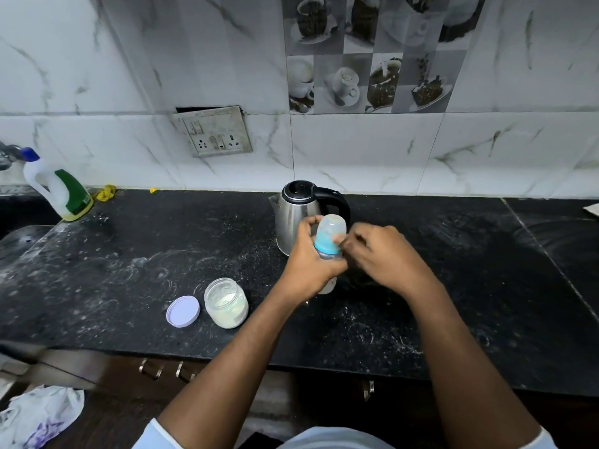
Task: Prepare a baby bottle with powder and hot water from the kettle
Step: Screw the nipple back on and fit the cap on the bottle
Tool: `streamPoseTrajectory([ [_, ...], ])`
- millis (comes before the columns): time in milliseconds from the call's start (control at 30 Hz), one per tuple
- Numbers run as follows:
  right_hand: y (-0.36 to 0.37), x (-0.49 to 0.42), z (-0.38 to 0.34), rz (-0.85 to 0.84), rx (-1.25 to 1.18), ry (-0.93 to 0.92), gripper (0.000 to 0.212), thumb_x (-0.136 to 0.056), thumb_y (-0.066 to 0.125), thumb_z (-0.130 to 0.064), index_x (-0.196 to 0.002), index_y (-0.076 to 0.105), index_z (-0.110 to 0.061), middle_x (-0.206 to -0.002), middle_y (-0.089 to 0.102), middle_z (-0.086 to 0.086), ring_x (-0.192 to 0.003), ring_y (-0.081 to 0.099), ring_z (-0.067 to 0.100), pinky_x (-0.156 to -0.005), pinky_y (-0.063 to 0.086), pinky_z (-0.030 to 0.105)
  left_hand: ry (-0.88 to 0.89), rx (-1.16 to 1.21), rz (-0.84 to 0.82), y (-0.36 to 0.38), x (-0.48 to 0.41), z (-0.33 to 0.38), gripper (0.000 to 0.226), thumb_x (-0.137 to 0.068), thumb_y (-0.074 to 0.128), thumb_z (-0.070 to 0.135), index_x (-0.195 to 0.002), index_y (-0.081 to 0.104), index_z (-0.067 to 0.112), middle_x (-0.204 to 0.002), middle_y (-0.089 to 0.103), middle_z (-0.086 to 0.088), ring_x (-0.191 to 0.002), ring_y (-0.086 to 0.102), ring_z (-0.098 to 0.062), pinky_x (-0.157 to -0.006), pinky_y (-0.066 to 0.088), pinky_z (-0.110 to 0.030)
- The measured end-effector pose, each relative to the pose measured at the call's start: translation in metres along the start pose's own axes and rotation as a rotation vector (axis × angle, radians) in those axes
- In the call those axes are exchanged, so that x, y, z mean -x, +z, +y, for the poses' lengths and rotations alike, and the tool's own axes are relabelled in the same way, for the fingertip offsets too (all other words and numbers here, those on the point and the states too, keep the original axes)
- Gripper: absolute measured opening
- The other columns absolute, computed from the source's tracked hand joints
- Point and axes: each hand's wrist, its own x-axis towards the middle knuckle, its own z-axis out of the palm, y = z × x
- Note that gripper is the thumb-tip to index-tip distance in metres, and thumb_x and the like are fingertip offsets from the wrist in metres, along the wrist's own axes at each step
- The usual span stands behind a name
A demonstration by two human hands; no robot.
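steel kettle [296,218] black handle; bottle [329,236] blue collar; counter [162,254] speckled black.

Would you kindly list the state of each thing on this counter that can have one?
Clear baby bottle with blue collar: capped, roughly upright, gripped by left hand.
Right hand: fingers at the bottle's collar, grip unclear.
Steel electric kettle with black handle: upright, lid appears shut.
Clear powder jar: open, part full of white powder.
Round white lid: off, flat beside the jar.
White detergent bottle with blue cap: capped.
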Motion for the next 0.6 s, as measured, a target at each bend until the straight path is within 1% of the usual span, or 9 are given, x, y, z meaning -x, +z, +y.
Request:
streamPoseTrajectory([
  [67,-0.006,0.000,0.005,0.050,-0.225,-0.054,0.058,-0.095,0.034,-0.076,-0.114,0.065,-0.030,-0.084,0.071,-0.010,-0.077,0.068,0.007,-0.069,0.052,0.031,0.004,0.008,-0.025,0.000,0.002,0.001,0.077,-0.069,0.080,0.006,-0.125,0.041,0.041,-0.111,0.062,0.001,-0.082,0.065,0.001,-0.074,0.058,-0.023],
  [100,-0.009,-0.001,0.006,0.031,-0.276,-0.103,0.047,-0.100,0.041,-0.065,-0.126,0.063,-0.032,-0.094,0.072,-0.014,-0.085,0.067,0.000,-0.075,0.051,0.023,0.002,0.015,-0.047,0.001,0.005,0.000,0.077,-0.068,0.080,0.006,-0.125,0.041,0.042,-0.112,0.061,0.001,-0.083,0.064,0.000,-0.075,0.058,-0.024],
  [133,-0.011,-0.004,0.006,-0.015,-0.275,-0.147,0.037,-0.102,0.049,-0.055,-0.130,0.063,-0.035,-0.101,0.072,-0.016,-0.090,0.066,-0.002,-0.078,0.049,0.018,0.000,0.025,-0.073,0.003,0.007,-0.002,0.078,-0.068,0.079,0.005,-0.126,0.040,0.042,-0.112,0.059,0.000,-0.083,0.063,0.000,-0.074,0.057,-0.025],
  [200,-0.013,-0.010,0.004,-0.112,-0.212,-0.178,0.025,-0.100,0.061,-0.042,-0.124,0.067,-0.036,-0.102,0.074,-0.014,-0.089,0.066,0.000,-0.076,0.049,0.019,-0.005,0.053,-0.112,0.005,0.010,-0.005,0.080,-0.069,0.076,0.002,-0.127,0.039,0.041,-0.114,0.058,-0.001,-0.082,0.062,0.001,-0.072,0.056,-0.025],
  [267,-0.013,-0.011,0.001,-0.121,-0.164,-0.162,0.021,-0.096,0.063,-0.043,-0.114,0.069,-0.034,-0.093,0.074,-0.012,-0.081,0.065,0.002,-0.069,0.048,0.024,-0.005,0.086,-0.123,0.007,0.011,-0.008,0.083,-0.072,0.076,-0.003,-0.133,0.038,0.037,-0.118,0.060,-0.002,-0.084,0.065,0.001,-0.073,0.057,-0.025],
  [367,-0.009,-0.010,-0.005,-0.070,-0.063,-0.140,0.029,-0.092,0.057,-0.057,-0.098,0.063,-0.029,-0.076,0.066,-0.009,-0.067,0.060,0.006,-0.058,0.045,0.032,-0.007,0.096,-0.149,0.009,0.011,-0.011,0.086,-0.074,0.074,-0.010,-0.138,0.036,0.035,-0.121,0.061,0.000,-0.087,0.068,0.001,-0.073,0.058,-0.024],
  [433,-0.007,-0.010,-0.007,-0.036,-0.043,-0.092,0.029,-0.092,0.057,-0.056,-0.090,0.053,-0.026,-0.072,0.063,-0.005,-0.065,0.059,0.014,-0.056,0.046,0.040,0.004,0.071,-0.147,0.012,0.009,-0.010,0.087,-0.073,0.073,-0.010,-0.138,0.037,0.034,-0.117,0.063,0.002,-0.087,0.067,0.000,-0.072,0.058,-0.025],
  [533,0.004,-0.012,-0.016,0.069,0.150,-0.003,0.035,-0.093,0.050,-0.057,-0.087,0.046,-0.023,-0.075,0.064,0.006,-0.066,0.056,0.030,-0.054,0.036,0.039,0.005,0.040,-0.105,0.019,0.008,-0.009,0.088,-0.069,0.078,-0.002,-0.142,0.037,0.026,-0.121,0.066,-0.004,-0.092,0.068,-0.008,-0.081,0.061,-0.037],
  [600,0.012,-0.015,-0.021,0.144,0.356,0.019,0.038,-0.095,0.042,-0.057,-0.089,0.053,-0.021,-0.083,0.070,0.013,-0.073,0.060,0.036,-0.061,0.034,0.038,0.006,0.038,-0.087,0.022,0.011,-0.011,0.087,-0.068,0.084,0.003,-0.141,0.039,0.021,-0.122,0.067,-0.005,-0.096,0.068,-0.007,-0.085,0.061,-0.034],
])
